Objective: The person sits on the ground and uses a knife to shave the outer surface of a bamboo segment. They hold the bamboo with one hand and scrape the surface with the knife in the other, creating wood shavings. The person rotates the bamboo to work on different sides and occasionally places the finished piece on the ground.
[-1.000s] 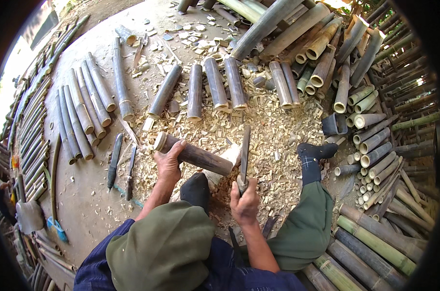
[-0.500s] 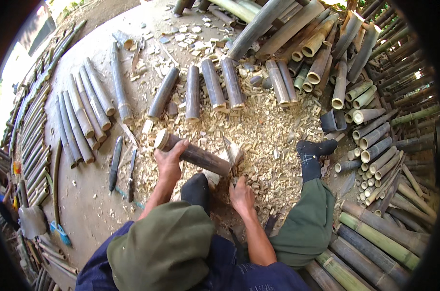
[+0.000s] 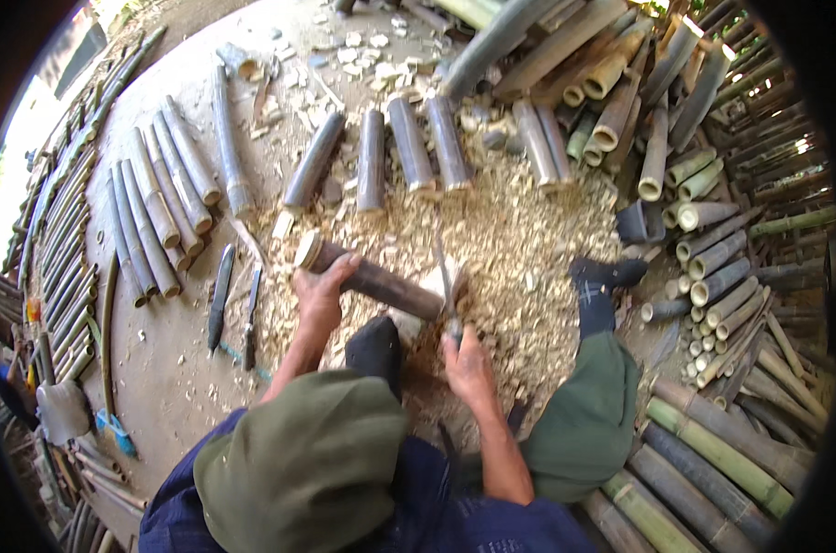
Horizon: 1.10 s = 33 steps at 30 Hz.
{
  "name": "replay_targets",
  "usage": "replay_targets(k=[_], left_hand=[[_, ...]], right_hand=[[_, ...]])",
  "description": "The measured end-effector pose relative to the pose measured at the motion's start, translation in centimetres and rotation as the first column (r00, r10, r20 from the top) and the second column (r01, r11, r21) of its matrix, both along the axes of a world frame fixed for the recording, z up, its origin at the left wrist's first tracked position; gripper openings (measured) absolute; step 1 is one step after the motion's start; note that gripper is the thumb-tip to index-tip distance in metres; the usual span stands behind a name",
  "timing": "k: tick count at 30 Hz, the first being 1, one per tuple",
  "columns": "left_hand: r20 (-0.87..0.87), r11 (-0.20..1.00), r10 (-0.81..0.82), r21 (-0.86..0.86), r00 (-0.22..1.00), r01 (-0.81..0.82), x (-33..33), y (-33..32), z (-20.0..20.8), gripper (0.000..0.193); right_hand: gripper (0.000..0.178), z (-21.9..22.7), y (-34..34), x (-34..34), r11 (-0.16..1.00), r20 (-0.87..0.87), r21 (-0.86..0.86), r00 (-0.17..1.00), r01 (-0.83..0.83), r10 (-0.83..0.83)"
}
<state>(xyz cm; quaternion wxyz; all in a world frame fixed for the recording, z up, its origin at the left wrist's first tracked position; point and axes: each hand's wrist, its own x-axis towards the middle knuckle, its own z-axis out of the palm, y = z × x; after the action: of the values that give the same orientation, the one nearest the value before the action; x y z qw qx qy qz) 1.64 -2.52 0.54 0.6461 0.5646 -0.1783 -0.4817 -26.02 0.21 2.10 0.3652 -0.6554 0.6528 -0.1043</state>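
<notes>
A dark bamboo piece slants down to the right in front of me, its pale cut end up at the left. My left hand is closed around it near that end. A long knife is gripped by its handle in my right hand, with the blade pointing away from me. The blade stands right beside the bamboo's lower end; whether they touch I cannot tell. Under that end a pale wooden block shows in part. My sock-covered left foot is close below the bamboo.
Wood chips cover the ground. Several short bamboo pieces lie beyond my hands, with longer ones at the left. Two knives, one dark-handled, lie left of my left hand. Bamboo stacks fill the right side; a dark container stands there.
My right hand and the knife have shifted slightly right, the blade turning a little. The bamboo stays in my left hand, nearly in place. The whole view has shifted slightly.
</notes>
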Motion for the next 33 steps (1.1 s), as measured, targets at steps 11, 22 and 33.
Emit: replay_targets(k=[11, 22, 33], left_hand=[[-0.122, 0.999, 0.023, -0.03, 0.992, -0.027, 0.8, -2.2, 0.8, 0.042], [0.007, 0.999, 0.005, -0.042, 1.0, -0.004, -0.6, -0.8, 0.2, 0.036], [0.002, 0.99, -0.139, -0.028, 0.99, 0.139, 0.4, 0.5, 0.9, 0.048]], right_hand=[[0.038, -2.4, -0.3, -1.0, 1.0, -0.069, -0.007, 0.997, -0.022, 0.021], [0.038, -1.0, 0.2, -0.8, 0.993, -0.176, 0.121, 0.984, 0.013, 0.008], [0.038, -0.3, 1.5, 0.5, 0.999, -0.181, 0.028, 0.983, 0.036, -0.031]])
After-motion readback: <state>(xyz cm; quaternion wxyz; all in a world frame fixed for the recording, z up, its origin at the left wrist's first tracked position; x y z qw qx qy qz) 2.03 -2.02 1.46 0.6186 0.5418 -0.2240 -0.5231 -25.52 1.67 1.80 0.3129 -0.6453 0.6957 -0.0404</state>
